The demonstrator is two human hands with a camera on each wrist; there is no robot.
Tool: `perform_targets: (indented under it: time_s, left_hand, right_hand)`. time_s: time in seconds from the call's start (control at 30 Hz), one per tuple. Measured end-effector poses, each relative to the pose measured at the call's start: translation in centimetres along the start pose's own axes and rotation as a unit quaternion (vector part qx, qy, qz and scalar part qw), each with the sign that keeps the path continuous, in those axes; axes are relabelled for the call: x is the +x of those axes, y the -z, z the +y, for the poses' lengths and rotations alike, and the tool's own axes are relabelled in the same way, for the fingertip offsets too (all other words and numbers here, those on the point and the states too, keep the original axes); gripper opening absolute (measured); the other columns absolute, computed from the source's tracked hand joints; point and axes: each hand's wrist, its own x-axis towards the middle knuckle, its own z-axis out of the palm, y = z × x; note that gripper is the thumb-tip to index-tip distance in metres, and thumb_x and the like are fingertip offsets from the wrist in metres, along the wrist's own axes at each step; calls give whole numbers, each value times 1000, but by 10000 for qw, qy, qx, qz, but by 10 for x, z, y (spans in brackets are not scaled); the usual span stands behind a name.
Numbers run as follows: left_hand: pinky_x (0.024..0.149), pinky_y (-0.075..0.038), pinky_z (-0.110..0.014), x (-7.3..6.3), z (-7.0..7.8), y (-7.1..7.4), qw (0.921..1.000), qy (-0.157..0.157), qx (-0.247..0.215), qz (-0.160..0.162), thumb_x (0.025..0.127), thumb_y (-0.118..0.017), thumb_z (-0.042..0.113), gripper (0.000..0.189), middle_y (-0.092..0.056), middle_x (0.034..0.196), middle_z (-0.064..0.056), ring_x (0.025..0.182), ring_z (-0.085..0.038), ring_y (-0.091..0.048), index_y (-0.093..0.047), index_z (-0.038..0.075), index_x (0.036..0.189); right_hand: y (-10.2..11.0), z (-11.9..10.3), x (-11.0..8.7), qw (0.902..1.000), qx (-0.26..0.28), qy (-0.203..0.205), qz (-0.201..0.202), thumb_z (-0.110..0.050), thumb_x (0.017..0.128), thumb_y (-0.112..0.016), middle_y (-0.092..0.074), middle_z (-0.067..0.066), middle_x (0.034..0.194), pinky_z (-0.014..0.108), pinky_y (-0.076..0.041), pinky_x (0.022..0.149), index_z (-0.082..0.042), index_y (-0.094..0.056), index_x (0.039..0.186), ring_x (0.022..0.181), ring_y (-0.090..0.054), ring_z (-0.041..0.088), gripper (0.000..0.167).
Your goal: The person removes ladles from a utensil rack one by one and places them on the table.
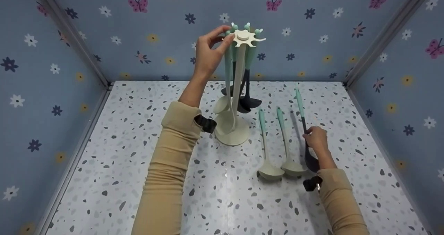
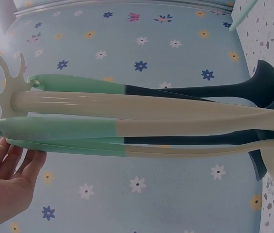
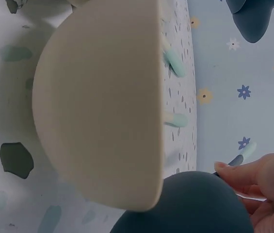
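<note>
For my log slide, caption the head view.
Left hand at the top of a utensil stand; right hand grips a dark utensil beside two cream ladles.

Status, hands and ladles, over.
Left hand pinching mint-handled cream utensil at cream hooked rack's top. Right hand gripping mint-handled black ladle. Two mint-handled cream ladles lie between hands.

Table surface (image 1: 242, 207): white, speckled with grey and dark chips; it extended from mid-frame to the bottom edge of the head view.
Stand base (image 1: 239, 137): round, cream; it rested flat at the centre.
Left ladle (image 1: 270, 171): cream bowl and shaft, mint handle; it lay right of centre, handle toward the top.
Middle ladle (image 1: 292, 168): same colouring and direction; it lay just beside, to the right.
Dark ladle (image 1: 312, 161): farther right; surface contact could not be determined.
</note>
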Motion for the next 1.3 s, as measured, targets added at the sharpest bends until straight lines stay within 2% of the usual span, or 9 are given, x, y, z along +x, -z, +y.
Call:
perform_targets:
  time_s: [0.13, 0.27, 0.6, 0.77, 0.87, 1.0, 1.1, 1.23, 1.3]
  left_hand:
    - [82, -42, -23, -7, 17, 0, 10000, 64, 12, -12, 84, -59, 4, 25, -59, 107, -19, 93, -20, -56, -60, -9, 105]
    - [83, -42, -22, -10, 22, 0, 10000, 86, 49, -14, 84, -58, 3, 24, -58, 107, -20, 94, -20, -55, -59, -10, 105]
    - [83, -42, -22, 3, -9, 0, 9999, 102, 27, 30, 82, -63, 10, 25, -61, 104, -10, 94, -14, -56, -63, -1, 104]
    - [83, -42, -22, 5, -13, 0, 9999, 104, 25, 42, 82, -63, 10, 24, -61, 103, -8, 93, -14, -56, -63, 0, 104]
    - [82, -42, -22, 4, -9, 0, 9999, 104, 4, 27, 82, -63, 9, 25, -61, 104, -11, 93, -16, -56, -62, -2, 105]
    - [82, -42, -22, -3, 9, -1, 9998, 209, 33, 13, 83, -61, 6, 25, -60, 106, -15, 93, -18, -56, -61, -6, 106]
    - [82, -42, -22, -8, 19, 0, 9996, 274, 86, 4, 83, -60, 4, 25, -59, 107, -16, 93, -18, -56, -60, -7, 106]
    - [82, -42, -22, -9, 19, 0, 9998, 131, 119, -16, 84, -59, 4, 25, -59, 108, -17, 93, -18, -56, -59, -8, 106]
    - [82, -42, -22, -8, 20, 0, 9999, 91, 132, -15, 84, -59, 3, 25, -59, 107, -18, 93, -18, -56, -59, -9, 106]
  right_hand:
    - [-1, 6, 1, 9998, -179, -33, 12, -4, 83, -56, -55, 28, 94, 28, -48, 56, 14, -57, 99, 73, -58, 30, 24]
    - [-2, 14, 2, 9995, -314, -91, -34, -4, 83, -57, -54, 30, 97, 28, -49, 57, 15, -57, 100, 77, -57, 33, 26]
    - [-7, 23, 5, 9967, -204, -613, -483, -3, 83, -57, -57, 27, 91, 29, -50, 57, 16, -55, 101, 69, -60, 25, 26]
    - [-9, 27, 6, 9925, -140, -928, -788, -2, 84, -54, -58, 25, 90, 29, -50, 59, 16, -53, 103, 70, -61, 24, 27]
    - [-11, 29, 7, 9899, -264, -1032, -934, -3, 84, -53, -57, 24, 91, 28, -50, 60, 16, -53, 104, 70, -60, 23, 28]
    - [-12, 33, 7, 9882, -385, -1070, -1030, -4, 84, -54, -57, 25, 90, 26, -49, 58, 16, -53, 105, 67, -59, 20, 29]
    - [-14, 35, 5, 9917, -363, -841, -898, -3, 82, -55, -58, 26, 86, 27, -49, 54, 18, -54, 101, 62, -58, 21, 28]
    - [-16, 36, 4, 9938, -334, -693, -802, 0, 80, -56, -57, 27, 82, 29, -49, 52, 19, -55, 97, 60, -58, 22, 25]
    - [-17, 36, 4, 9922, -347, -827, -861, 0, 81, -56, -57, 25, 82, 29, -49, 53, 18, -55, 98, 63, -58, 23, 25]
